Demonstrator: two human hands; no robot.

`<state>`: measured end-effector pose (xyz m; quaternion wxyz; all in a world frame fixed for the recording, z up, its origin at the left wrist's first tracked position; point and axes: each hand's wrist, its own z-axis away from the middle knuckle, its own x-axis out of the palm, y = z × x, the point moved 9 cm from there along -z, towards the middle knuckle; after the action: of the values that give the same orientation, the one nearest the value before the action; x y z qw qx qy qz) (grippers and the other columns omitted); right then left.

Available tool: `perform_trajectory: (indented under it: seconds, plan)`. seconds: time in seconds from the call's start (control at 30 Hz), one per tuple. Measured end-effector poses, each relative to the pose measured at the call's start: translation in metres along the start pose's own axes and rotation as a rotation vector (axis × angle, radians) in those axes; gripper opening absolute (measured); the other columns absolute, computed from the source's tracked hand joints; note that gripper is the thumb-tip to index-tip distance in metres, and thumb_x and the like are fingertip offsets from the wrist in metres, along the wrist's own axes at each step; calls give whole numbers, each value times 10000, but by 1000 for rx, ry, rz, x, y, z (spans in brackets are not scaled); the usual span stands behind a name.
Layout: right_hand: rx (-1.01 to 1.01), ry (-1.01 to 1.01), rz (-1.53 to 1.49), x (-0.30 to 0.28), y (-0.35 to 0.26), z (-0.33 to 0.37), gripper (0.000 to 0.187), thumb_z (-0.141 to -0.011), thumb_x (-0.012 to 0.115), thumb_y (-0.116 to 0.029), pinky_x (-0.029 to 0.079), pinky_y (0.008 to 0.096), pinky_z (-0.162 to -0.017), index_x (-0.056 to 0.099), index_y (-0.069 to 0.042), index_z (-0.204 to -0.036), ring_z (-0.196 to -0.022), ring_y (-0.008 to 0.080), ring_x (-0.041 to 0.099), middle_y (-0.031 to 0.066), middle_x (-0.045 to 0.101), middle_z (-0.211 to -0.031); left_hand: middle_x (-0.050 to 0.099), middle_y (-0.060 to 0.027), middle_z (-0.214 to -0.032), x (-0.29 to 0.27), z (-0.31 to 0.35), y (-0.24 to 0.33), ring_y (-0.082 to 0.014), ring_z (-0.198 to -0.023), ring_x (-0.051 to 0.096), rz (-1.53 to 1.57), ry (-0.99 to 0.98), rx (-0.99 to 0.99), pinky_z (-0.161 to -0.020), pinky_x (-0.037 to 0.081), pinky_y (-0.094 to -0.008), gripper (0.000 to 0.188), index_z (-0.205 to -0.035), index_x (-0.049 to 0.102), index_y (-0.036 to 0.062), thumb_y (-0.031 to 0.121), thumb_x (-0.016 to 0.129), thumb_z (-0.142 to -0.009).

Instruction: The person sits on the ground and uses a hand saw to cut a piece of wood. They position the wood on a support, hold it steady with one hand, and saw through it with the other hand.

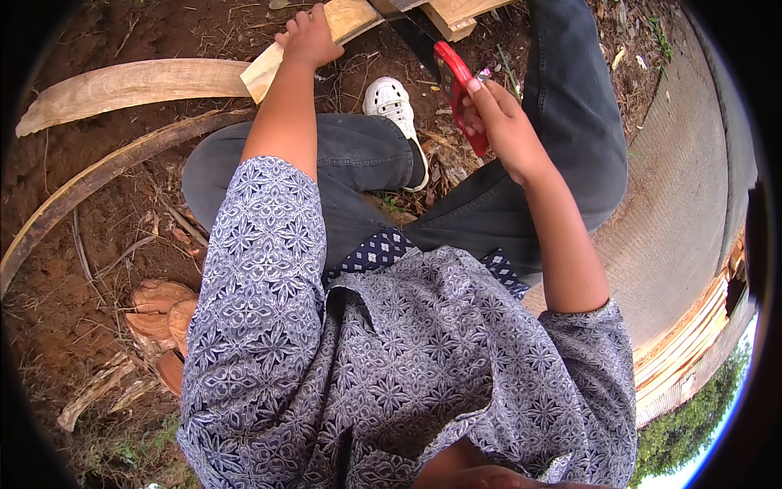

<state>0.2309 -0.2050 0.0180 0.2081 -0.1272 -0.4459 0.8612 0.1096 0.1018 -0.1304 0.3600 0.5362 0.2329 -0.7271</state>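
Near the top of the view, my left hand (311,39) grips a pale wooden board (352,19), its fingers bent over the top face. The end of that board points toward my left knee. My right hand (503,122) is wrapped around the red handle (452,61) of a handsaw. From the handle the dark saw blade (414,39) runs up and left to the board's right part. Whether the teeth are in a cut I cannot tell. Another piece of pale timber (450,18) lies just right of the blade, partly cut off by the frame.
A long pale plank (138,84) and a curved dark strip (106,163) lie on the soil at left. Round wood offcuts (159,306) sit below them. My white shoe (391,102) rests below the board. A grey curved sheet (668,220) and stacked timber (684,330) are at right.
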Motion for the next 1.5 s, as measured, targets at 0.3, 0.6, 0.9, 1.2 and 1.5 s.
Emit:
perform_trajectory:
  seconds: [0.3, 0.6, 0.9, 1.2, 1.5]
  plan:
    - [10, -21, 60, 22, -23, -54, 407, -1102, 480, -408, 408, 279, -660, 567, -24, -1000, -680, 117, 465, -10, 475, -703, 462, -169, -1480, -7, -2, 8, -392, -1382, 440, -10, -14, -8, -1066, 364, -626, 1040, -1568, 304, 166, 367, 877, -724]
    - [-167, -56, 13, 24, -50, -75, 533, -983, 646, -509, 519, 280, -633, 597, 15, -1071, -657, 131, 617, 51, 648, -806, 478, -172, -1463, -7, -8, -6, -391, -1372, 451, -13, -18, 15, -1068, 374, -604, 1035, -1557, 316, 156, 385, 872, -715]
    - [-393, 378, 82, 36, -75, -70, 443, -901, 796, -286, 559, 293, -626, 576, 44, -1096, -643, 139, 706, 105, 715, -799, 556, -200, -1406, -19, -14, -5, -389, -1315, 540, 55, 102, 172, -1055, 443, -538, 1128, -1463, 425, 32, 679, 833, -633]
    - [-591, 199, 246, 57, -74, -56, 465, -942, 710, -187, 524, 336, -962, 635, -117, -1395, -1078, 224, 718, 184, 736, -1203, 591, -164, -1384, -21, -15, -2, -349, -1320, 556, 63, 101, 196, -1073, 443, -518, 1101, -1434, 474, 58, 778, 778, -659]
    - [-326, 174, 199, 28, -70, 27, 554, -983, 683, -146, 513, 264, -920, 522, -58, -1505, -1013, 88, 645, 93, 698, -1257, 576, -198, -1379, -34, -7, 1, -373, -1305, 550, 136, 54, 163, -1085, 426, -516, 1083, -1443, 448, 51, 708, 811, -662]
